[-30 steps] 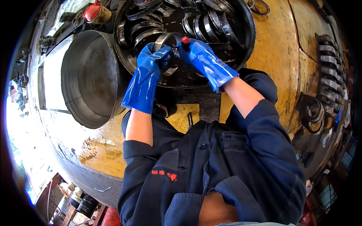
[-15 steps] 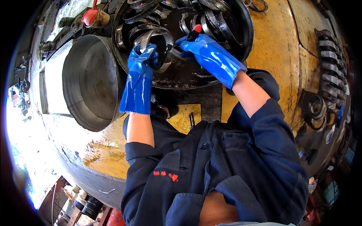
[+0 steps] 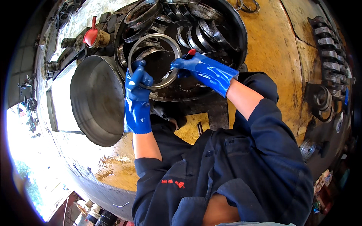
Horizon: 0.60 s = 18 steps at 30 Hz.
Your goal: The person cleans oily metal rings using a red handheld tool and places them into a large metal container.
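Here, left hand grips the ring at its near-left rim; right hand, closed on a red-tipped tool, touches its right rim.

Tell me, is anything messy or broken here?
Nothing looks broken. The left hand and right hand, in blue gloves, hold a metal ring over a dark, oily tub where more rings lie jumbled and leaning. The yellow floor around it is stained and grimy.

Blue gloves, grey metal ring, red funnel, navy jacket, seemingly yellow-stained floor.
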{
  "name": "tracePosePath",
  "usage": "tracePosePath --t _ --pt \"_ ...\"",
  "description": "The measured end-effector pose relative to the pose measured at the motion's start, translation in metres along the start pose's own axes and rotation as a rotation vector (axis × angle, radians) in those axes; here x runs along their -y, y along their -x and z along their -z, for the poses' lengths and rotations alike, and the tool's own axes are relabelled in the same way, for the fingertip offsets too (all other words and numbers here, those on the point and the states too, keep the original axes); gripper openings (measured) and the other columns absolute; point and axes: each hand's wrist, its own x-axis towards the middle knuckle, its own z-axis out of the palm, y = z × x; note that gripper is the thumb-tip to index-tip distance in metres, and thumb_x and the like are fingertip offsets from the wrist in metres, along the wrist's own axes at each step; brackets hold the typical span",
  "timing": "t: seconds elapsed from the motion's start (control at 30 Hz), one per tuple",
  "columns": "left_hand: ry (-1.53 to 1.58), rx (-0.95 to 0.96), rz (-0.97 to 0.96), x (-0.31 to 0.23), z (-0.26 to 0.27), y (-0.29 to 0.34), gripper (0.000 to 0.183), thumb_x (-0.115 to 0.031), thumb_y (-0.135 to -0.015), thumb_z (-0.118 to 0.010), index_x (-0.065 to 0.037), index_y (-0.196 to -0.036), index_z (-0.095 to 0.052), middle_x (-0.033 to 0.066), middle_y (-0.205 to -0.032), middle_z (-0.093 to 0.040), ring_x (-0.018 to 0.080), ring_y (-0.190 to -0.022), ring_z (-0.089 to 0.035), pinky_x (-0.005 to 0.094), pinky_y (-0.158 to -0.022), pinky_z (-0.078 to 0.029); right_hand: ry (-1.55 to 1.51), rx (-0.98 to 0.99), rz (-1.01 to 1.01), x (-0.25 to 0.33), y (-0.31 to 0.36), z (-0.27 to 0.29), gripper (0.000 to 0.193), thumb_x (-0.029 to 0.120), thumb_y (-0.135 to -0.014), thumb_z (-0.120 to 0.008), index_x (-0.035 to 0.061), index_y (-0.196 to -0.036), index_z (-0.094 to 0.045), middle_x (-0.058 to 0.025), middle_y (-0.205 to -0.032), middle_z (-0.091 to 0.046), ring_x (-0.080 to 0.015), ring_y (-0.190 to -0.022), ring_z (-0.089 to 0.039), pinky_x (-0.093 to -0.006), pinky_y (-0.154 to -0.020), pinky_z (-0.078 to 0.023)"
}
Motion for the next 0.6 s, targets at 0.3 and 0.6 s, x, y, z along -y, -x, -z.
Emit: tracePosePath --t 0.3,0.6 --pt "-1.158 -0.231 -0.188 -0.007 -0.029 0.007 0.039 -0.006 -0.080 -0.077 -0.001 -0.117 -0.064 0.0095 -0.102 -0.070 0.0167 -0.092 -0.066 0.0309 -0.084 -0.054 0.788 -0.395 0.600 0.005 0.002 -0.016 0.030 0.019 -0.082 -0.077 0.0091 -0.110 -0.073 -0.0098 -0.112 -0.074 -0.0244 -0.100 -0.072 -0.0338 -0.089 -0.057" --pt "-1.300 -0.196 0.002 0.034 0.003 -0.005 0.038 -0.019 -0.074 -0.083 -0.002 -0.106 -0.070 0.0097 -0.102 -0.070 0.0185 -0.091 -0.068 0.0323 -0.084 -0.055 0.792 -0.314 0.495 -0.032 -0.023 -0.002 0.023 0.023 -0.079 -0.073 0.0136 -0.100 -0.073 -0.0076 -0.094 -0.074 -0.0245 -0.090 -0.071 -0.0358 -0.079 -0.056"
